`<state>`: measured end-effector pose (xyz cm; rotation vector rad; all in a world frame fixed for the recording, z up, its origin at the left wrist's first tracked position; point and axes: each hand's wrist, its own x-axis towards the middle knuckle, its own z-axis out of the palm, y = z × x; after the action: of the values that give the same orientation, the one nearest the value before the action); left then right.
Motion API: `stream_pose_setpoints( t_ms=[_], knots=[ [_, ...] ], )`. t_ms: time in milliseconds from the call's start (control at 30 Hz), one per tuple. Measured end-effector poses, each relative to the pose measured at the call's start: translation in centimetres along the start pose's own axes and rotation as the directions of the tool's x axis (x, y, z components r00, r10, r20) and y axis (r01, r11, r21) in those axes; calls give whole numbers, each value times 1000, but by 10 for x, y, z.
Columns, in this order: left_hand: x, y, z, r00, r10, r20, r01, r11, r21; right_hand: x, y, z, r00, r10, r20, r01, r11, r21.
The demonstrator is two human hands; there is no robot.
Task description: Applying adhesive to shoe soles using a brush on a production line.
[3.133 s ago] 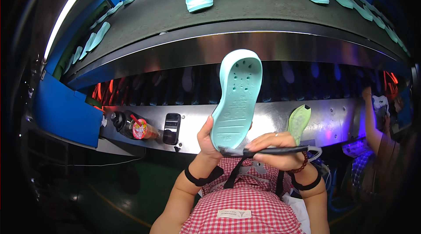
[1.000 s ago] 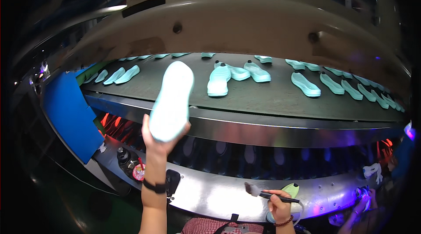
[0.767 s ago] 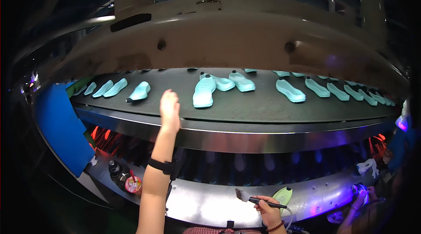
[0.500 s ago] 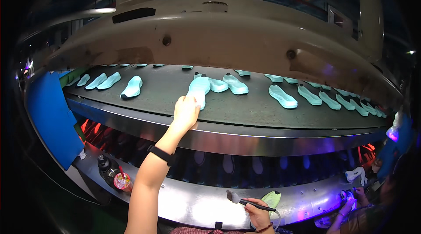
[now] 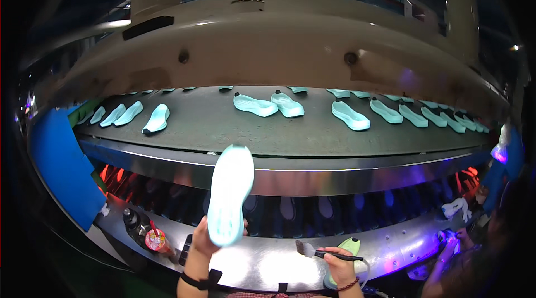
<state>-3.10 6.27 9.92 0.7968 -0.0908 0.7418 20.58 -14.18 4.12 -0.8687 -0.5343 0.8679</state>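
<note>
My left hand [image 5: 202, 237] grips the heel end of a pale mint shoe sole [image 5: 230, 194], held up in front of the machine's metal edge with its broad inner face toward me. In my right hand [image 5: 341, 269] is a brush [image 5: 329, 254] with a black handle and a pale, dark-tipped head pointing left; a thin pale tube or cord hangs at its handle end. Close behind that hand lies a yellow-green sole [image 5: 350, 245] on the shiny metal ledge [image 5: 262, 259]. More mint soles [image 5: 254, 105] rest on the dark conveyor belt [image 5: 290, 136] ahead.
A beige machine hood [image 5: 268, 46] spans above the belt. Below it, a dark lower level [image 5: 335, 211] carries dim soles and glows red at both ends. A dark bottle [image 5: 134, 222] and a patterned cup [image 5: 156, 240] stand left. At right, another person's hands [image 5: 452, 242] work under violet light.
My left hand has lifted the mint sole off the belt and drawn it back toward me, turning its inner face up. My right hand, with the brush, has shifted slightly right.
</note>
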Motion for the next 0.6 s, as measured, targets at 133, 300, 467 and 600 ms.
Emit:
stream_pose_setpoints(
  t_ms=[133, 300, 467, 600],
  knots=[
    [-38, -77, -53, 959, -243, 146, 284, 843, -456, 1, -10, 4, 994, 62, 85, -61, 998, -17],
    [-34, -138, -31, 929, -358, -93, 303, 881, -364, 15, 12, 15, 968, 153, 197, -103, 964, -244],
    [-25, -146, -5, 907, -406, -109, 295, 799, -524, 39, 23, 26, 978, 156, 137, -107, 944, -311],
    [-24, -164, -1, 940, -307, -149, 215, 871, -443, 53, 21, 51, 990, 17, 140, 66, 823, -564]
  ],
)
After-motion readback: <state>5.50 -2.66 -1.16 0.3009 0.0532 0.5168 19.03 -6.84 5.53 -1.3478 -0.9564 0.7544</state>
